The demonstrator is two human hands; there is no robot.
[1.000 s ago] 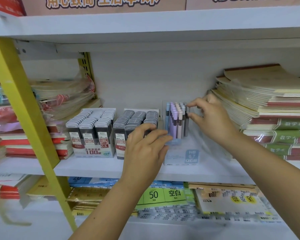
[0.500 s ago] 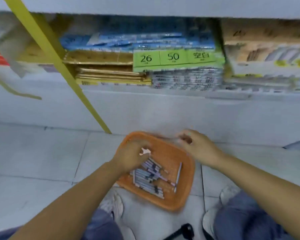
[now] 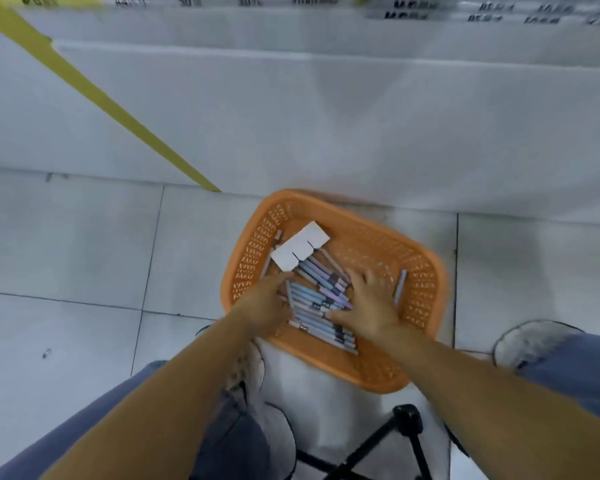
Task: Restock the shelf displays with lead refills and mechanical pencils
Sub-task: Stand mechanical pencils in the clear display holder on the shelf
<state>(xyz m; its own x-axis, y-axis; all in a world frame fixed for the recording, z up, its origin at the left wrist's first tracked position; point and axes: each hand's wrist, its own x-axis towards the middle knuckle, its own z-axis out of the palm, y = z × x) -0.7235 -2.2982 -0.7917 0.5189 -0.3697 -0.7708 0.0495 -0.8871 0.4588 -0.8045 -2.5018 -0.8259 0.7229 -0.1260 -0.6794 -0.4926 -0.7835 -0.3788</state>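
An orange plastic basket (image 3: 420,282) stands on the tiled floor in front of the shelf base. In it lies a pile of pastel mechanical pencils (image 3: 317,297), blue, lilac and grey, with a white card (image 3: 300,251) on their far end. One more pencil (image 3: 400,287) lies apart near the right wall. My left hand (image 3: 265,306) is at the left edge of the pile, and its fingertips are hidden behind the hand. My right hand (image 3: 373,303) lies over the right side of the pile with fingers spread and the thumb on the pencils. The frame is blurred.
A white shelf base panel (image 3: 326,126) rises just behind the basket, with a yellow upright (image 3: 118,109) slanting down to the floor at left. Black stand legs (image 3: 395,441) are below the basket. My knees and shoes flank it.
The view dropped from the shelf's pencil display to the floor basket. Both hands left the display and came down onto the pencil pile; the right hand moved from the basket rim onto the pencils.
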